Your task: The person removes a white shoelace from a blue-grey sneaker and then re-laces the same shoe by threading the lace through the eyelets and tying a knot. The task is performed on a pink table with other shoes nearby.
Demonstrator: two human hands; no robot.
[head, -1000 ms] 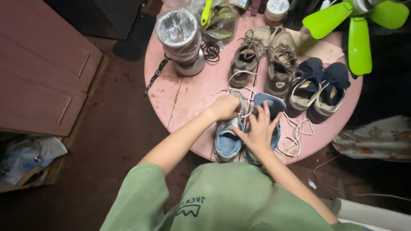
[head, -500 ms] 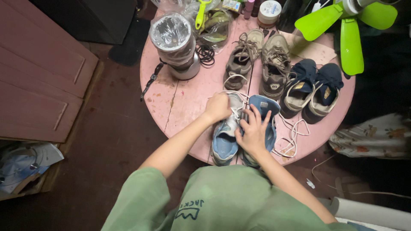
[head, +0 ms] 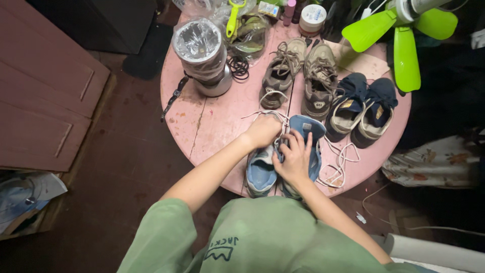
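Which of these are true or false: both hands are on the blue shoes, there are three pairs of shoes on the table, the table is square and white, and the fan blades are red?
Both hands are on the blue shoes: true; the left hand and right hand rest on the blue shoes.
Three pairs on the table: true; also brown shoes and navy shoes.
The table is square and white: false; the table is round and pink.
The fan blades are red: false; the fan has bright green blades.
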